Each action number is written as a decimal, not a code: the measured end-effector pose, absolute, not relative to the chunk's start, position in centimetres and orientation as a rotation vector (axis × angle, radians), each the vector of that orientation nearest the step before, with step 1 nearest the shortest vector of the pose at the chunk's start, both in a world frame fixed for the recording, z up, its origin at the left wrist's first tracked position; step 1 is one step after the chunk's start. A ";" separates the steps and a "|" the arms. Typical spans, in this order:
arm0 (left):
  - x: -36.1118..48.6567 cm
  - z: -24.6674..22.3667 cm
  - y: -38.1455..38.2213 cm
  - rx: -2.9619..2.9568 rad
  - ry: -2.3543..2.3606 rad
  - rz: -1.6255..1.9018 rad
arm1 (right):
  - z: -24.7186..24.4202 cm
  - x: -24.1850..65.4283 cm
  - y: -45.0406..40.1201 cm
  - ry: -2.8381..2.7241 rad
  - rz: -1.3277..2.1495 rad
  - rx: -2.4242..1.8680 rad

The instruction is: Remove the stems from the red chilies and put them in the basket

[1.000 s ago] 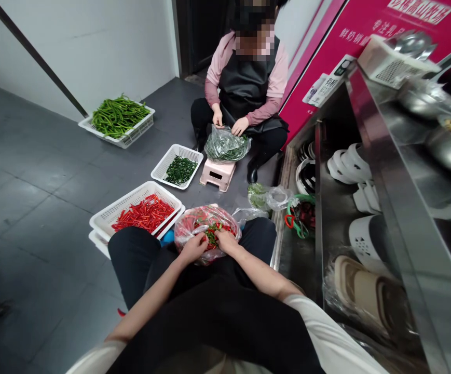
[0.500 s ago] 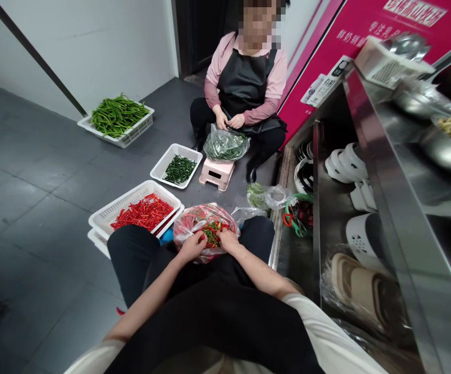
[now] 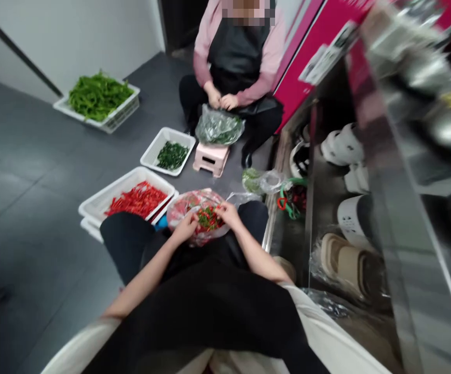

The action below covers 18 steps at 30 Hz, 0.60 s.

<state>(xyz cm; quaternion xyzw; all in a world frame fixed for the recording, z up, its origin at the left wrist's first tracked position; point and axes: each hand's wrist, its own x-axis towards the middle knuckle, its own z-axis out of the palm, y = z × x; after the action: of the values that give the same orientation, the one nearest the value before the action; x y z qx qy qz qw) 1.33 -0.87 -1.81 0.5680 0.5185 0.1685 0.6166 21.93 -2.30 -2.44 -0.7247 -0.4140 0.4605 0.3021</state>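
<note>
left hand (image 3: 185, 228): on the near rim of a clear plastic bag of red chillies (image 3: 194, 205) resting at the person's knees; fingers curled, but whether they pinch a chilli cannot be told.
right hand (image 3: 227, 212): at the bag's far rim, fingertips closed over the green stems (image 3: 208, 217); what they hold is too small to make out.
white basket (image 3: 93, 205): red chillies, just left of the bag, partly behind a knee.
co-worker (image 3: 236, 57): seated opposite, both hands at a bag of greens (image 3: 218, 129) on a pink stool (image 3: 210, 158).
shelf at right (image 3: 365, 171): blurred.
</note>
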 end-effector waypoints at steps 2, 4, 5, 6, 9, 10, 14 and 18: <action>1.4 -1.6 -0.4 1.116 1.225 0.403 | -1.9 22.4 -1.6 -0.761 1.425 -1.663; 1.4 -1.3 -0.2 1.014 1.228 0.420 | -1.5 22.5 -1.3 -0.565 1.550 -1.471; 1.4 -1.1 -0.2 0.997 1.210 0.436 | -1.2 22.4 -1.3 -0.502 1.598 -1.397; 1.4 -0.9 -0.3 0.998 1.181 0.459 | -0.9 22.3 -1.4 -0.455 1.641 -1.340; 1.8 -0.1 -0.7 0.983 1.073 0.538 | -0.3 21.1 -1.8 -0.347 1.735 -1.208; 2.0 0.1 -0.8 0.954 1.054 0.565 | -0.2 20.5 -1.9 -0.311 1.753 -1.175; 3.1 0.1 -0.8 0.792 1.097 0.702 | -0.2 17.9 -2.2 -0.153 1.784 -1.109; 3.4 -0.3 -0.3 0.724 1.138 0.790 | -0.2 16.1 -2.9 -0.107 1.774 -1.134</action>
<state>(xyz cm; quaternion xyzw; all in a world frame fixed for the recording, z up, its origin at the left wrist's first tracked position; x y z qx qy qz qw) 3.35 -0.32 -0.30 0.3263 0.5127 0.3559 0.7100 16.12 -2.94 -0.23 -0.4675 -0.0440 0.7318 0.4940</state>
